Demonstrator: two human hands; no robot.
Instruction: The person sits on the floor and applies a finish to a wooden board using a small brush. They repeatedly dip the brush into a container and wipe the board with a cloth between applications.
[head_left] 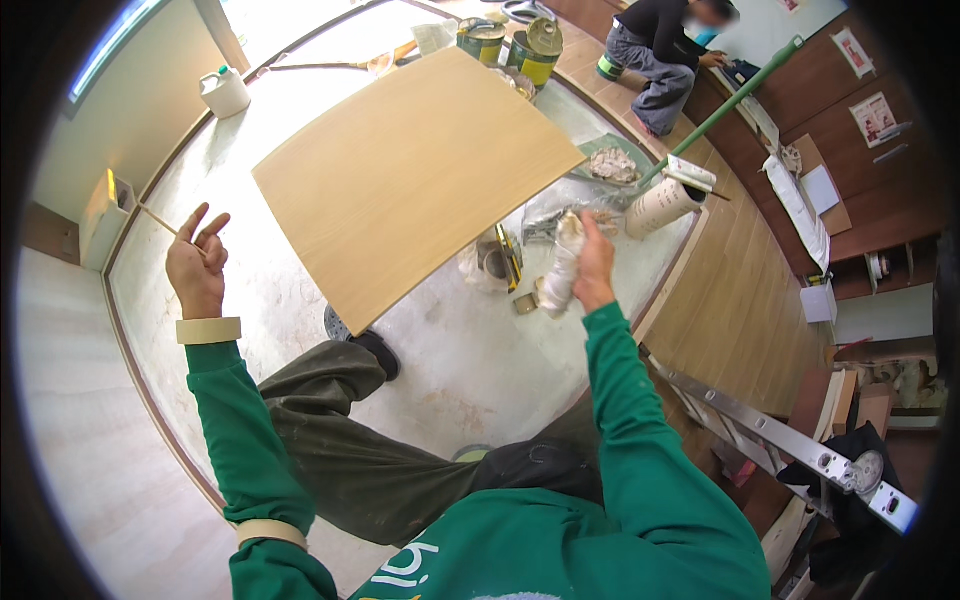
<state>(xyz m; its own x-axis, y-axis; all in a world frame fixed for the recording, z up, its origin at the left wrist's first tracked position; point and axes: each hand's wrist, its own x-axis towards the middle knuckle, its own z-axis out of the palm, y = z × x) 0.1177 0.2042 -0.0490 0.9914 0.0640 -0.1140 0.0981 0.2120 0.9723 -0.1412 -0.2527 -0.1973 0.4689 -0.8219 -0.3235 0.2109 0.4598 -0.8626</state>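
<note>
On the left, my left hand is raised with a thin light-coloured stick pinched among its fingers; some of the fingers point up. A roll of tape circles that wrist, and a second tape roll sits near the elbow. My right hand is closed round a white, crumpled, elongated bundle, held right of centre. Between the hands a large light-wood panel sits tilted; what supports it is hidden. Neither hand touches the panel.
Two paint cans stand behind the panel, and a white jug at the far left. Right are a round container and a green pole. A crouching person is at the back right. A metal ladder lies at lower right.
</note>
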